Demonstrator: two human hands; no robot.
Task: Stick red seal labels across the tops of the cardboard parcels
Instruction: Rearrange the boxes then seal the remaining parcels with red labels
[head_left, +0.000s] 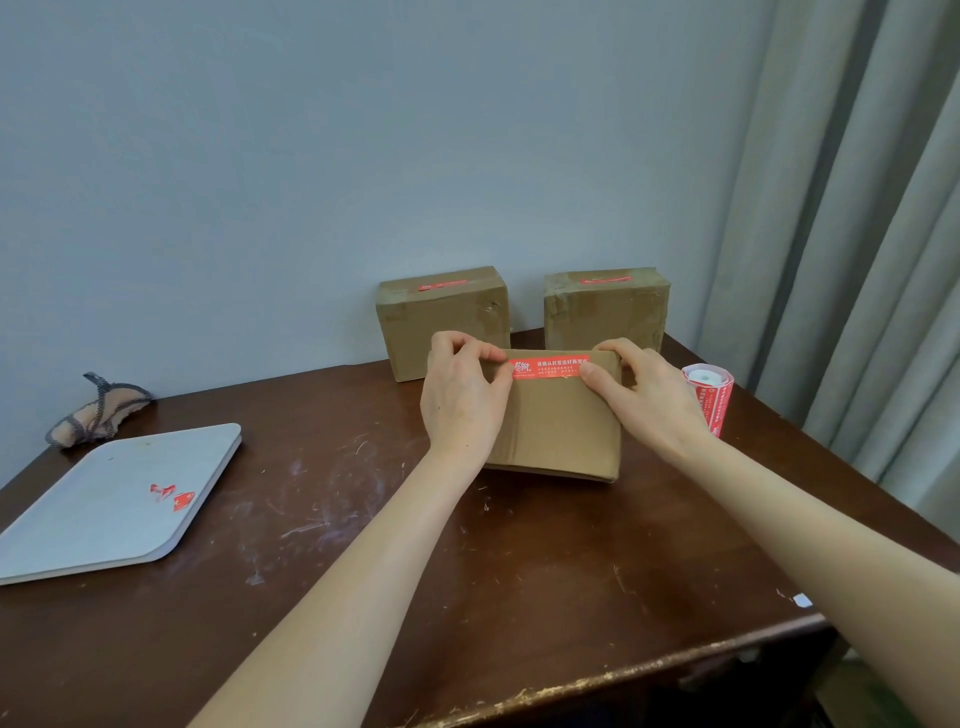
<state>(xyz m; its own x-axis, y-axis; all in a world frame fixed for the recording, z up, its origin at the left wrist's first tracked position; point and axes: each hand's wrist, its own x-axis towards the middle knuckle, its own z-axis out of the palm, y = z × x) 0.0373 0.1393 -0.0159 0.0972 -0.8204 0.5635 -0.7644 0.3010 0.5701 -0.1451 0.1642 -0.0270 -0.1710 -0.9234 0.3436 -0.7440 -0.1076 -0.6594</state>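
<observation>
A flat cardboard parcel (556, 426) lies on the brown table in front of me. A red seal label (549, 367) with white print runs across its far top edge. My left hand (462, 400) pinches the label's left end, fingers curled over the parcel's far left corner. My right hand (644, 395) grips the parcel's right far corner, thumb pressing the label's right end. Two taller taped parcels stand behind, the left one (441, 322) and the right one (605, 309), each with a red label on top.
A roll of red labels (709, 397) stands right of the parcel. A grey tray (111, 506) with red label scraps (174, 496) lies at the left, a netted pad (98, 410) behind it. The wall is at the back, curtains on the right.
</observation>
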